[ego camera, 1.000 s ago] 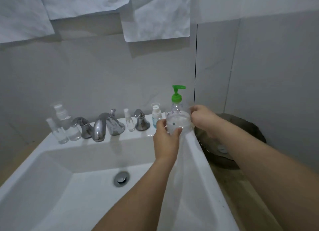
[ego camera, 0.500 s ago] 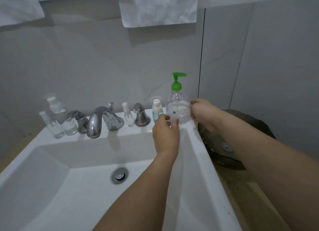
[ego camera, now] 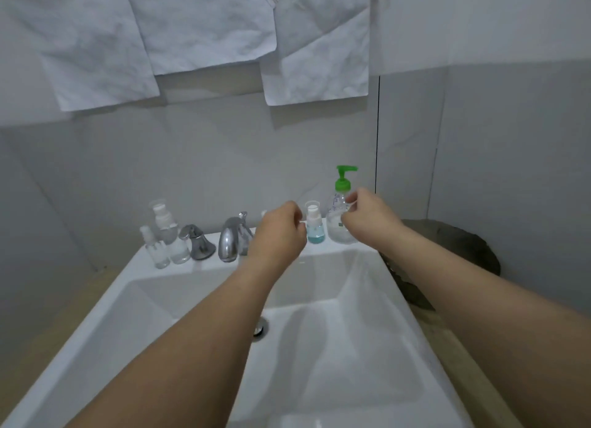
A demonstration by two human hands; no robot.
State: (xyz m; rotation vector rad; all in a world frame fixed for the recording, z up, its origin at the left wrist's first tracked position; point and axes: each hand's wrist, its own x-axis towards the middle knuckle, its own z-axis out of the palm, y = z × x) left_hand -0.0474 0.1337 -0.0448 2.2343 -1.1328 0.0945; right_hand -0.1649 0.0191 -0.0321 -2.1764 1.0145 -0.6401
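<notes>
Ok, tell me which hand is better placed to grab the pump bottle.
Right. The right hand is at the pump bottle's side, while the left hand sits further left, past the blue bottle.

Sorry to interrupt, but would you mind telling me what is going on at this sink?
A person stands at a white sink, both hands reaching to the bottles on its back ledge. The right hand is against the green-topped pump bottle, which stands upright in the corner; whether it grips is unclear. The left hand, fingers curled, hovers beside a small blue bottle.
</notes>
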